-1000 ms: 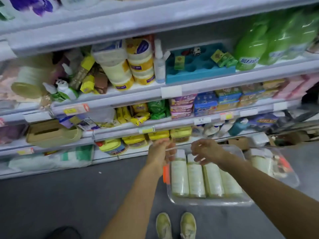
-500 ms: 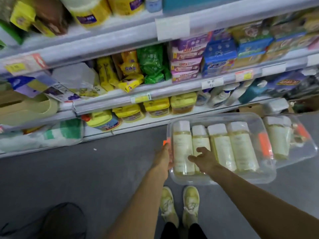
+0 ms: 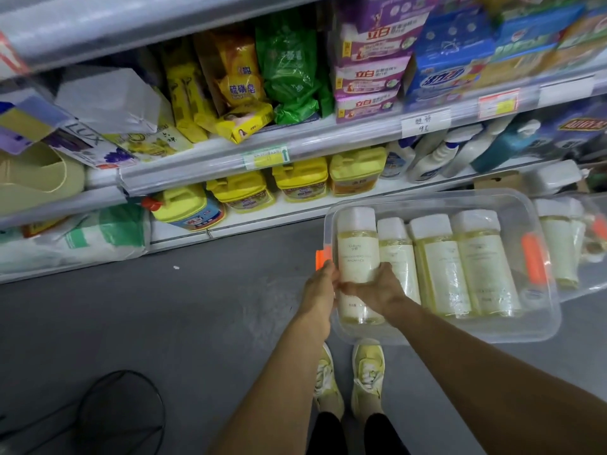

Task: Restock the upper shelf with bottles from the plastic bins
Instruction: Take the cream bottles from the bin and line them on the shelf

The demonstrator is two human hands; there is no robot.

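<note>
Right hand (image 3: 374, 292) grips the leftmost white-capped pale yellow bottle (image 3: 357, 254) in the clear plastic bin (image 3: 542, 326) for lifting out, while left hand (image 3: 320, 287) grasps the bin's left rim, steadying it.

A dull grey floor (image 3: 138, 323) is stretching along the foot of pale store shelving (image 3: 295, 149), whose tiers are carrying yellow soap packs (image 3: 241, 90), green bags (image 3: 289, 70), purple boxes (image 3: 371, 77) and yellow jugs (image 3: 302, 178). Price tags (image 3: 425, 123) are hanging on the shelf edge. A black wire hoop (image 3: 121, 418) is lying on the floor under flat, even light.
</note>
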